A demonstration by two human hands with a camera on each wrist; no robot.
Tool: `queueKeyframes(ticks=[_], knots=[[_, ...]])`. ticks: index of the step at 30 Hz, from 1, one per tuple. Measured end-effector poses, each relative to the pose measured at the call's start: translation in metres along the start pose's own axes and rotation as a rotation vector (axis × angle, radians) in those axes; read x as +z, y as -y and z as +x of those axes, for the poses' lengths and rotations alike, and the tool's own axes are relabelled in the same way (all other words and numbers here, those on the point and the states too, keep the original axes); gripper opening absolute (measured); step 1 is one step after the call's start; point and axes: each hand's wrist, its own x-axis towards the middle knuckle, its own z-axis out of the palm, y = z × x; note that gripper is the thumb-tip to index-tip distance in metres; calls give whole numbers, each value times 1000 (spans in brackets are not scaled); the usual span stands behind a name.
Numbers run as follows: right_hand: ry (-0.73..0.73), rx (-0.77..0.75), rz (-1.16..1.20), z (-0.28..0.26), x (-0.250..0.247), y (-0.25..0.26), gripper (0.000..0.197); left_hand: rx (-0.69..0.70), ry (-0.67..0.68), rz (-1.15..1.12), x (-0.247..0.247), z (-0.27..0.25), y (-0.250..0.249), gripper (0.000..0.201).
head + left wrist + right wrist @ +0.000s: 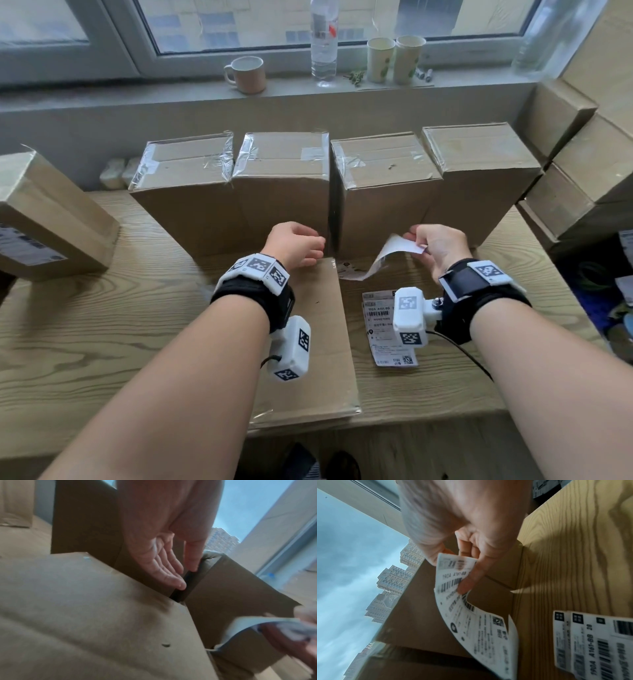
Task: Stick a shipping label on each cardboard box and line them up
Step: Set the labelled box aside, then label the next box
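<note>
Step in hand, by judgement: a label is being readied for application. The right hand (436, 248) pinches a shipping label (383, 255) by its upper end, between thumb and fingers; the sheet curls down toward the surface (68, 325). The left hand (296, 245) holds nothing, fingers relaxed, just in front of the gap between the two middle boxes. Four cardboard boxes (284, 185) stand in a row at the back; a flat box (322, 342) lies in front of them. Spare labels (382, 329) lie on the surface beside it. The next move likely calls for freeing the backing, then pressing the label flat onto a box face. Another box (44, 212) stands at far left; stacked cartons (565, 171) crowd the right.
</note>
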Motion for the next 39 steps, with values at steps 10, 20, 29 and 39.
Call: queueKeyframes(ticks=[10,20,29,39], knots=[[131,-68,334,-16,21,45,25,282,134,785,58,5,-14,42],[-91,-316,-332,0,6,40,13,254,-37,424,49,21,-7,12],[-273,-125,-296,19,-18,25,14,301,-119,292,33,21,-14,11],[-113,215,-662,34,-28,-34,9,268,-159,135,7,19,-9,13]])
